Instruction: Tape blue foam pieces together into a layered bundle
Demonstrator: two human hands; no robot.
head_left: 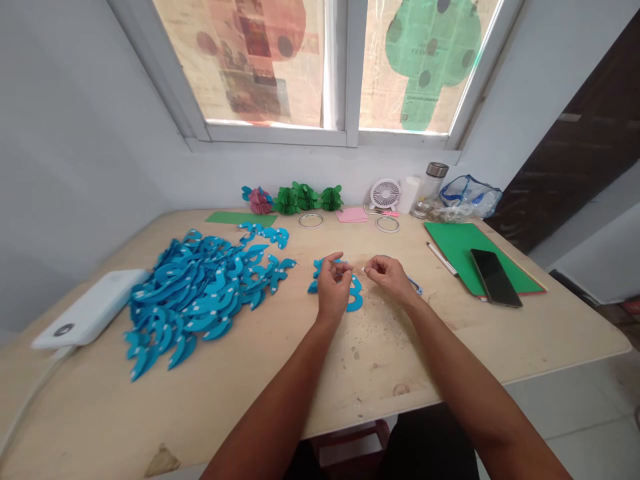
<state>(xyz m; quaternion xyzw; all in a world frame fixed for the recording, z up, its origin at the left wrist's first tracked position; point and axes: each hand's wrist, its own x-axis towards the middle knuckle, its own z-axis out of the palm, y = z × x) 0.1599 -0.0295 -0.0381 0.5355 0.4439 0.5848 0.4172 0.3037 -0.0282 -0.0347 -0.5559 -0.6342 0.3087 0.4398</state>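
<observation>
My right fingers (375, 264) pinch a small white bit (363, 269); my left fingers (331, 257) curl narrowly, whether on anything I cannot tell. A light pinch and steady wrists suit such fine work, clear of the blue pieces (355, 301) on the bench (225, 380), partly hidden by my left hand.

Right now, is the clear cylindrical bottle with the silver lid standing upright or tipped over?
Upright. The clear cylindrical bottle stands with its silver lid at the top.

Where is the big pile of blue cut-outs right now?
In the head view, the pile of blue cut-outs lies on the left side of the table, between the white power bank and the left hand.
</observation>
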